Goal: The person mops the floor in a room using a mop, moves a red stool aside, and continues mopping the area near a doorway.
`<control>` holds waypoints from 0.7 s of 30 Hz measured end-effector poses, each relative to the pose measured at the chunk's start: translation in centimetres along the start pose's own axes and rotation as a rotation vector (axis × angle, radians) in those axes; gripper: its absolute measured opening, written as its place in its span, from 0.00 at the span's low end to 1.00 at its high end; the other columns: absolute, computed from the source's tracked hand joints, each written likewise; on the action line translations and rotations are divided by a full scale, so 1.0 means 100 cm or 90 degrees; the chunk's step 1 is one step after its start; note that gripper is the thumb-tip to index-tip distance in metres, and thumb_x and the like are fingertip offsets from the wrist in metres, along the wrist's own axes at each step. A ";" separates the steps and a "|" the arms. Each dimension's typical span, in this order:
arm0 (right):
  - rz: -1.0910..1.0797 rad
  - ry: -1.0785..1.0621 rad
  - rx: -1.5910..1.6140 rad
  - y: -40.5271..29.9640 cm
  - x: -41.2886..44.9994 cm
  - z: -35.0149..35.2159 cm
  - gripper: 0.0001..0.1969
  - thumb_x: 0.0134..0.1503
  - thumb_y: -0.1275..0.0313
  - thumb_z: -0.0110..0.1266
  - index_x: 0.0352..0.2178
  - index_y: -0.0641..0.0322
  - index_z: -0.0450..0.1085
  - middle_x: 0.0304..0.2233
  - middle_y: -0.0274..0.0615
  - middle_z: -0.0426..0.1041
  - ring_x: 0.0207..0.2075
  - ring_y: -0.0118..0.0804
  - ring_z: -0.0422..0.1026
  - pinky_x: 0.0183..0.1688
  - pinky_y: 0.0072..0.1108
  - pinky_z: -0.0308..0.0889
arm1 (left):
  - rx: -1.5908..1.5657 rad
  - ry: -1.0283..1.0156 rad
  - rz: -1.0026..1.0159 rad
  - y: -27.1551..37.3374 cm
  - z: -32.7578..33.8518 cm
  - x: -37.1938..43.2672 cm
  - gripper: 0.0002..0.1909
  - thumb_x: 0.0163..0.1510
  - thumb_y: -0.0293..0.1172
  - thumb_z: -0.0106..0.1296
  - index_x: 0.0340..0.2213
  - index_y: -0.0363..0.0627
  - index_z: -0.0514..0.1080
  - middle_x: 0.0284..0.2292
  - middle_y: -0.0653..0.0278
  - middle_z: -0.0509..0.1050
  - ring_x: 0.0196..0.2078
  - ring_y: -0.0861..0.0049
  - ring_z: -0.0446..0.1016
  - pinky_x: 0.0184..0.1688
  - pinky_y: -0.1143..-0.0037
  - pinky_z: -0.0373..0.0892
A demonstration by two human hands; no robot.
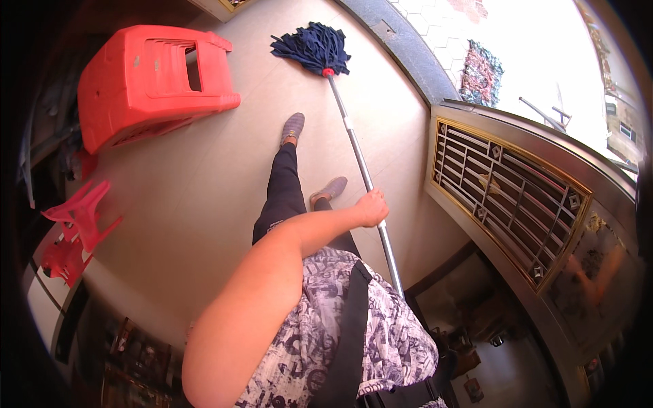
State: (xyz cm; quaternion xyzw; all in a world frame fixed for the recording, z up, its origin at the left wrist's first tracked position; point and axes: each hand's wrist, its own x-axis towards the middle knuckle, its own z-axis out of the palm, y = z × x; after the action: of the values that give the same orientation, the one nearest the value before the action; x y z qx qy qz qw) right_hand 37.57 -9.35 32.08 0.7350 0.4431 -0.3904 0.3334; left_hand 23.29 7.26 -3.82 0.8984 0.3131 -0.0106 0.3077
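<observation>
A mop with a dark blue fabric-strip head [317,48] lies spread on the pale tiled floor near the top of the view, beside the doorway. From its red socket a metal mop handle [361,158] slants down to the right, past my feet, towards my body. My left hand [373,208] is closed around the handle at about its middle, the arm crossing in front of me. My right hand is out of view. The handle's lower end disappears beside my patterned shirt.
A red plastic chair [153,86] stands at the upper left, with a small pink plastic stool [84,214] below it. To the right is a door with a gold-framed metal grille [510,199]. A grey stone threshold [408,56] borders the bright outside, where a multicoloured mat [480,74] lies.
</observation>
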 end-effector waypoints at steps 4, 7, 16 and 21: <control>-0.008 -0.006 0.015 0.028 -0.018 0.002 0.11 0.53 0.70 0.49 0.28 0.68 0.59 0.23 0.65 0.70 0.29 0.64 0.70 0.29 0.41 0.64 | -0.069 0.001 0.043 0.043 0.015 -0.007 0.07 0.42 0.31 0.49 0.19 0.47 0.75 0.24 0.64 0.76 0.36 0.70 0.72 0.43 0.71 0.61; -0.034 -0.002 0.023 0.042 -0.024 -0.001 0.11 0.53 0.70 0.49 0.28 0.68 0.59 0.23 0.65 0.70 0.29 0.64 0.71 0.29 0.41 0.64 | -0.056 0.042 0.039 0.036 0.007 -0.003 0.06 0.40 0.32 0.50 0.18 0.48 0.75 0.23 0.64 0.76 0.35 0.70 0.72 0.42 0.71 0.61; -0.053 0.023 -0.094 -0.030 0.030 -0.059 0.12 0.51 0.71 0.53 0.28 0.69 0.58 0.21 0.62 0.70 0.27 0.62 0.71 0.29 0.41 0.66 | -0.022 0.204 -0.044 -0.091 -0.062 0.023 0.03 0.36 0.31 0.54 0.18 0.49 0.73 0.23 0.66 0.72 0.35 0.68 0.71 0.46 0.71 0.64; -0.160 0.084 -0.067 -0.093 0.085 -0.069 0.15 0.50 0.70 0.56 0.30 0.70 0.58 0.21 0.62 0.70 0.26 0.62 0.71 0.29 0.42 0.66 | 0.100 0.147 -0.154 -0.178 -0.107 0.027 0.06 0.42 0.29 0.50 0.22 0.50 0.77 0.30 0.65 0.76 0.41 0.70 0.72 0.52 0.69 0.61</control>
State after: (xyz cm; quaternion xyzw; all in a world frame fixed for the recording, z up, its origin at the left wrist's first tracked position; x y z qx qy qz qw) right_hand 33.58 3.35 26.67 0.6790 0.5726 -0.3561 0.2901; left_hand 13.50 25.73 -5.43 0.8706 0.4505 0.0313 0.1954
